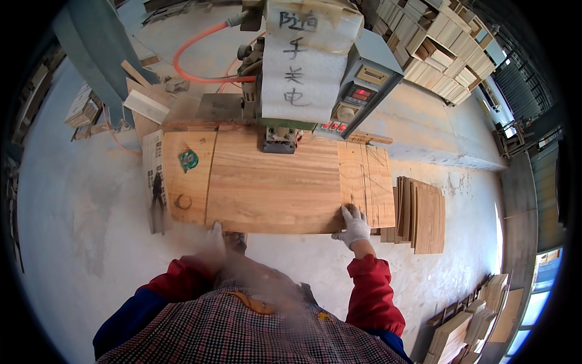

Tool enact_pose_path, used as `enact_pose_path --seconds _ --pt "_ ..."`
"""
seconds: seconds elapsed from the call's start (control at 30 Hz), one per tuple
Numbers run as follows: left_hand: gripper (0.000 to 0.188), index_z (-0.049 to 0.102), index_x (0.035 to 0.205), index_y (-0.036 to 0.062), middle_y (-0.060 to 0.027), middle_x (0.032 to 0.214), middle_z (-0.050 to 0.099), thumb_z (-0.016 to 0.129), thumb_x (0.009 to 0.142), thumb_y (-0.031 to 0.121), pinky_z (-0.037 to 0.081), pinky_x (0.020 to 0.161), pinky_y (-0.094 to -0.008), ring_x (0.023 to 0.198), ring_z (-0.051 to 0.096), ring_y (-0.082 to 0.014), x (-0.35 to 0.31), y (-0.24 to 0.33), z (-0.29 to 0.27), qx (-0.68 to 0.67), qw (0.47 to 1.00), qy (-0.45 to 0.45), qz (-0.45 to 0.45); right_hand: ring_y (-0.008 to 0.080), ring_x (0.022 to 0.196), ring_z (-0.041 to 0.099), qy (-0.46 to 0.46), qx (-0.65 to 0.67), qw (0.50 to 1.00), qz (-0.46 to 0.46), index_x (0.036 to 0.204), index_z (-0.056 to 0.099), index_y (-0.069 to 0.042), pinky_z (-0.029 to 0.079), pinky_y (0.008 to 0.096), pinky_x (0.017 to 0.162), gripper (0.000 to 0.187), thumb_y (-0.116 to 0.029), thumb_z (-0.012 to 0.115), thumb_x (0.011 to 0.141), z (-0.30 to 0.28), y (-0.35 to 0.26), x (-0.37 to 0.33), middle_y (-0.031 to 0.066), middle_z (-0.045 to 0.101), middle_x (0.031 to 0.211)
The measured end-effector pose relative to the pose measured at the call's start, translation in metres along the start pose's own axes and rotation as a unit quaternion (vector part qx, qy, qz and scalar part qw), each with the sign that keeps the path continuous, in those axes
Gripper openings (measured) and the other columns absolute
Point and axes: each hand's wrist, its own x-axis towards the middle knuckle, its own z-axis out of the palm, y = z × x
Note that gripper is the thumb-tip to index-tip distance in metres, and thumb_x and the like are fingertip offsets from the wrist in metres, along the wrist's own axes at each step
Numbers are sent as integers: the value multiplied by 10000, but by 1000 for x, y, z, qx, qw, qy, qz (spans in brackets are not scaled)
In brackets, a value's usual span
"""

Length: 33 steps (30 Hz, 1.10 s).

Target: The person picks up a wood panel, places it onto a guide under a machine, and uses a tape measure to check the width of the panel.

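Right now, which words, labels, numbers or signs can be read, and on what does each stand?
White sheet on the machine: large dark handwriting, four rows; legible, but I do not copy wording.
Red display on the grey control box: too small to read.
Pale strip at left: dark marks, too small to read.

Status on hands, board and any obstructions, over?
Left hand at near left corner, blurred; right hand at near right. Wood board lying flat. Machine head over its far edge.
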Motion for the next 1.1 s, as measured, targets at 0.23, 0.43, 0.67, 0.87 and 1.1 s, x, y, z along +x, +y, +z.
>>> enact_pose_path --seconds 0.23,0.43,0.67,0.87,1.1 --pt "509 537 966 54 -115 797 609 377 869 527 507 623 -403 677 600 -260 -19 23 26 -67 996 24 -55 278 1236 295 0 1 1000 -5 1325 340 -146 365 363 968 913 -283 800 549 -2 4 -5 41 287 1374" --pt "502 533 933 31 -134 768 598 370 879 503 509 605 -404 658 592 -275 -17 29 29 -84 992 44 -82 286 1228 302 0 -2 1000 -6 1326 337 -146 370 362 969 922 -283 803 542 -4 0 -5 36 302 1360" --pt "479 487 892 20 -137 692 590 325 901 471 524 518 -349 554 584 -234 -33 47 36 -59 993 49 -93 254 1252 277 -2 -9 1000 -4 1330 333 -198 363 405 960 923 -329 800 544 1 2 -5 19 266 1399" --pt "453 482 924 23 -131 731 596 335 905 451 537 513 -355 573 596 -241 -25 43 33 -65 992 31 -107 258 1272 247 24 26 999 -9 1346 297 -162 301 403 1008 894 -299 764 595 21 9 -5 42 256 1405" --pt "489 503 983 14 -133 810 590 474 852 483 533 647 -365 715 603 -263 -32 22 33 -162 982 -14 -101 362 1245 280 111 94 988 44 1337 258 -40 295 373 1013 761 -218 607 685 58 -20 -27 207 273 1362"
